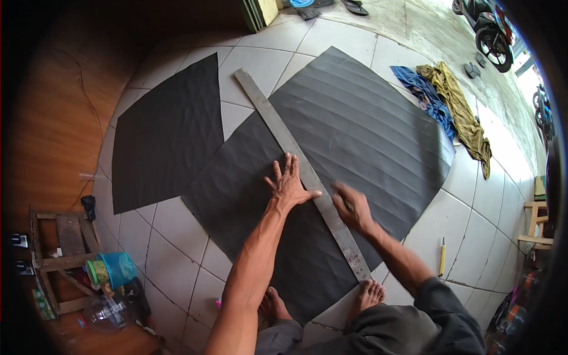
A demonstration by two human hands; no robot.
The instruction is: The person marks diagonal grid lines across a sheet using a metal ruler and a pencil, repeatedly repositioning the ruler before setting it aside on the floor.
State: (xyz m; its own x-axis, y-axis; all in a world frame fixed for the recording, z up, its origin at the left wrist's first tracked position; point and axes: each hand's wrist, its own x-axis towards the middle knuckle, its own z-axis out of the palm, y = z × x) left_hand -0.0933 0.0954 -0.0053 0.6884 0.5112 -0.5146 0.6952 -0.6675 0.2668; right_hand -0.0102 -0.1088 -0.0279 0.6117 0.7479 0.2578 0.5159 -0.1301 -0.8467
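A long metal ruler (278, 127) lies diagonally over a large black ribbed sheet (367, 118) on the tiled floor. My left hand (288, 184) presses down with fingers spread, its thumb on the ruler and its fingers on the sheet to the left. Just right of the ruler, my right hand (352, 206) is curled and slightly blurred above the sheet; what it holds, if anything, is hidden. My right foot (368, 293) touches the ruler's near end. A separate black piece (168, 136) lies at the left.
A yellow cutter (442, 257) lies on the tiles at the right. Blue cloth (423, 94) and olive cloth (461, 112) lie at the upper right. At the lower left are a wooden frame (62, 260) and a blue container (120, 269). A motorbike (494, 41) stands farther back.
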